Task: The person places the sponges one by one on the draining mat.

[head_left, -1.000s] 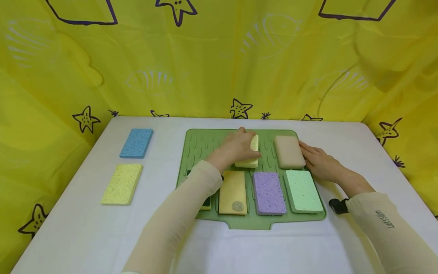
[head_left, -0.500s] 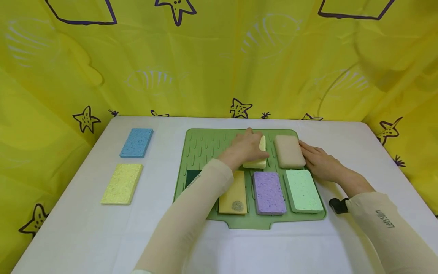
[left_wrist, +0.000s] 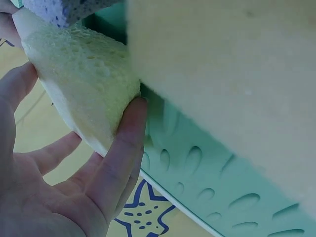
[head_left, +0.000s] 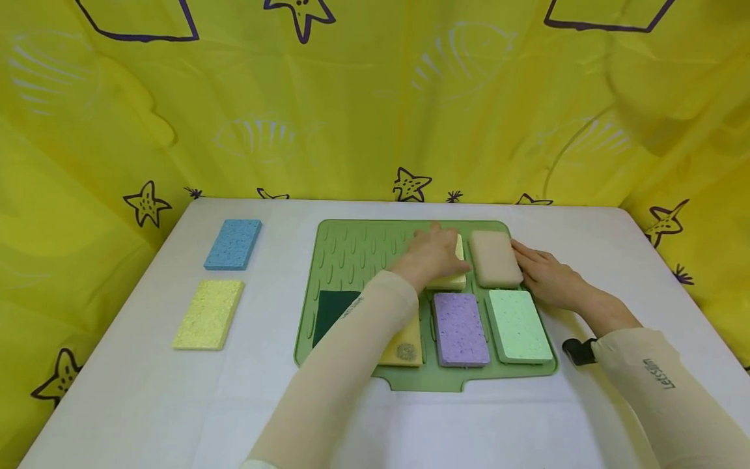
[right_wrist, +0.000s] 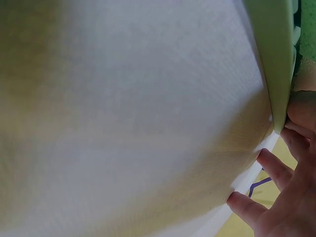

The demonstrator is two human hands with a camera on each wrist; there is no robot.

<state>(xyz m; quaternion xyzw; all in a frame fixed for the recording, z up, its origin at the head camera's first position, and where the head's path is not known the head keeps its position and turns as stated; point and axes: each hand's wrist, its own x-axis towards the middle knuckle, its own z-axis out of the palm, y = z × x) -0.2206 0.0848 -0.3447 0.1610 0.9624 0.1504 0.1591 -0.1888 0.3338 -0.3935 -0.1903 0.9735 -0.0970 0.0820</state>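
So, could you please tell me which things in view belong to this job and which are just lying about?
Likely in the job:
left hand, holding the pale yellow sponge
right hand, by the green mat
beige sponge, purple sponge, mint sponge, tan sponge, dark green pad on the mat

Apparently lying about:
blue sponge, yellow sponge, perhaps for later
patterned curtain

One desk point(head_left: 129, 391) carries one green mat point(head_left: 351, 241). Off the mat lie one blue sponge point(head_left: 233, 244) and one yellow sponge point(head_left: 209, 315), making two. On or over the mat are one dark green pad point(head_left: 334, 312), one tan sponge point(head_left: 404, 339), one purple sponge point(head_left: 461, 329), one mint sponge point(head_left: 518, 326), one beige sponge point(head_left: 495, 259) and one pale yellow sponge point(left_wrist: 84, 74): six here, eight in all. One left hand point(head_left: 432, 256) and one right hand point(head_left: 551, 279) make two; one left sleeve point(head_left: 351, 365) and one right sleeve point(head_left: 656, 384) also make two.
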